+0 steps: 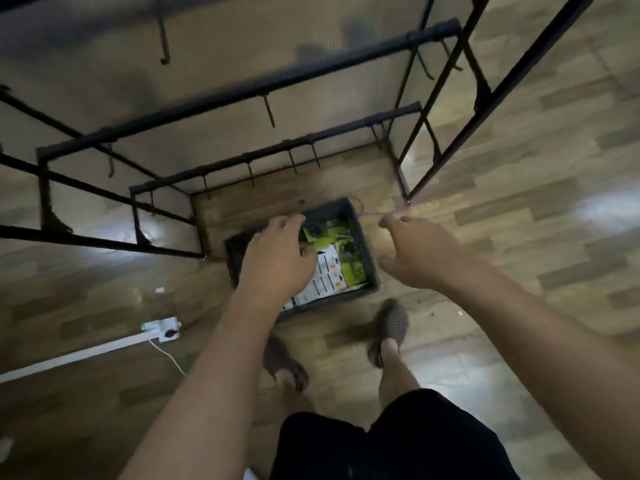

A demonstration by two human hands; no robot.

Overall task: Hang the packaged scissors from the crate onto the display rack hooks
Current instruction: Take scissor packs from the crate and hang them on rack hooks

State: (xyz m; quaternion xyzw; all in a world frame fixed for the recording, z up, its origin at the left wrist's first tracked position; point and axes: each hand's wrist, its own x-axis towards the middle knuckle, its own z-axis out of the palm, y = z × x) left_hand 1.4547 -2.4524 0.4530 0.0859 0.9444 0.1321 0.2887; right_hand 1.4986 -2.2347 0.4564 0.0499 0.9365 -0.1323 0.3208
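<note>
A dark plastic crate (365,258) stands on the wood-pattern floor below me, filled with several packaged scissors (334,268) on green and white cards. My left hand (277,258) hovers over the crate's left half with relaxed, slightly bent fingers and holds nothing that I can see. My right hand (419,251) is spread open above the floor just right of the crate. The black metal display rack (242,98) rises behind the crate, its bars carrying bare hooks (292,161).
My two feet in dark sandals (389,332) stand just in front of the crate. A white power strip (162,329) with a cable lies on the floor at the left. A rack leg (408,199) meets the floor beside the crate's far right corner.
</note>
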